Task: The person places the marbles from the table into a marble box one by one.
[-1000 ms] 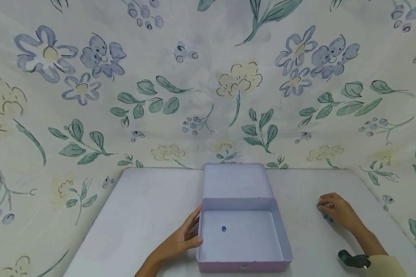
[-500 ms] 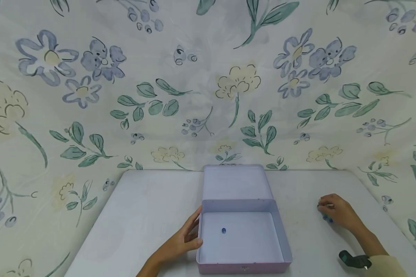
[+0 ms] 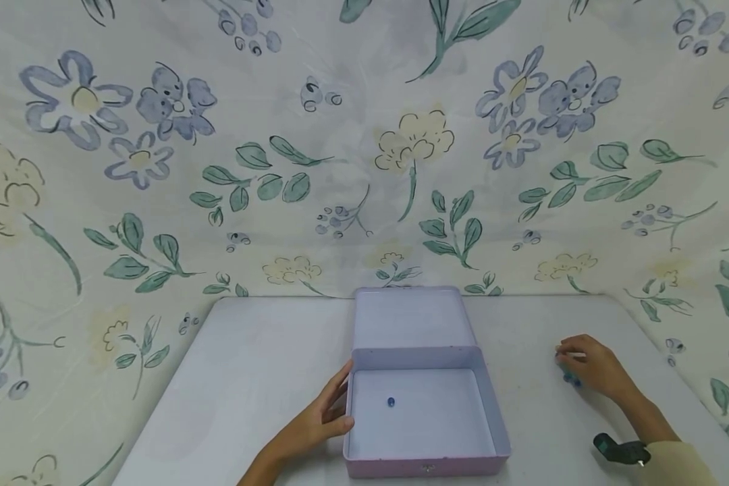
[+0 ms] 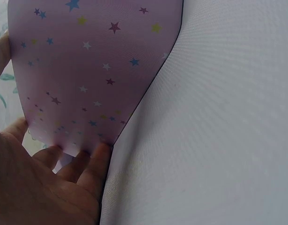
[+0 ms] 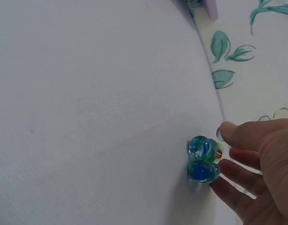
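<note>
An open lilac tin box (image 3: 428, 468) has its lid tilted back, with one blue marble (image 3: 391, 401) on its floor. My left hand (image 3: 312, 420) rests against the box's left wall. In the left wrist view its fingertips touch the star-printed pink side (image 4: 94, 70). Out to the right, my right hand (image 3: 595, 368) is at a small cluster of blue-green glass marbles (image 5: 202, 161) on the table. Its thumb presses a clear marble (image 5: 220, 134) at the fingertips; the index finger is mostly hidden behind the thumb.
The white table (image 3: 261, 364) runs back to a floral-printed cloth (image 3: 340, 169) that hangs behind and at both sides. A dark device (image 3: 619, 451) sits at the right wrist beside a pale sleeve (image 3: 677, 466).
The right thumb and fingertips have shifted slightly at the marbles, with a small gap now showing between thumb and index finger. The left hand and the box hold still.
</note>
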Motion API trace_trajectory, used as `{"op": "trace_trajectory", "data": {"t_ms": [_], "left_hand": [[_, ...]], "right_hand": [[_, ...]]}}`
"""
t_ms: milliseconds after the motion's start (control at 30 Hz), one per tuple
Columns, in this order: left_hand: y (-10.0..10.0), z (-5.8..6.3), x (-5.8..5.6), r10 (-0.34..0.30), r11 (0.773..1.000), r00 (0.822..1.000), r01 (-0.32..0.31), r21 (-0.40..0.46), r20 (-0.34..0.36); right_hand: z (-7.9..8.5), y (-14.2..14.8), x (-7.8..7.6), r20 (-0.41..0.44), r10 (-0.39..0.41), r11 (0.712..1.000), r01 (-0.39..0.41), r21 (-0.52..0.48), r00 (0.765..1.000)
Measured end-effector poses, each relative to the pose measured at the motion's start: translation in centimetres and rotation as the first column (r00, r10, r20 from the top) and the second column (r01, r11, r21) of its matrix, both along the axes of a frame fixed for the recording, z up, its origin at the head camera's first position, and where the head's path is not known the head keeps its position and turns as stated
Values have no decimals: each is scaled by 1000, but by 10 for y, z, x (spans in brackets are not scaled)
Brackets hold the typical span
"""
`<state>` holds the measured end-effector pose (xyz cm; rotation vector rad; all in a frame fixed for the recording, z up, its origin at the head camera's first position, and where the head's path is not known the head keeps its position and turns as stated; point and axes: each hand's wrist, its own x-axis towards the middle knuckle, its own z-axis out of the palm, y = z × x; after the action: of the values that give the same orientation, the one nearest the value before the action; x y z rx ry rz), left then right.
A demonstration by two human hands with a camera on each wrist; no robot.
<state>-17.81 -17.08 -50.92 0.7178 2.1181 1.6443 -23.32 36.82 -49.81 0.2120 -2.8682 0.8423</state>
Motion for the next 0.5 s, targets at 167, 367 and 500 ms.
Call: {"op": "trace_trajectory", "data": {"t_ms": [167, 367, 500], "left_hand": [[-1, 0, -1, -2, 1000, 1000, 2, -3, -3], [0, 1, -1, -9, 1000, 1000, 9, 3, 0], [0, 0, -1, -10, 1000, 1000, 10, 5, -2]], "right_hand": [[5, -2, 1, -29, -15, 1000, 16, 23, 999], [12, -3, 1, -64, -24, 999, 27, 37, 998], [15, -4, 1, -105, -12, 999, 16, 39, 994]]}}
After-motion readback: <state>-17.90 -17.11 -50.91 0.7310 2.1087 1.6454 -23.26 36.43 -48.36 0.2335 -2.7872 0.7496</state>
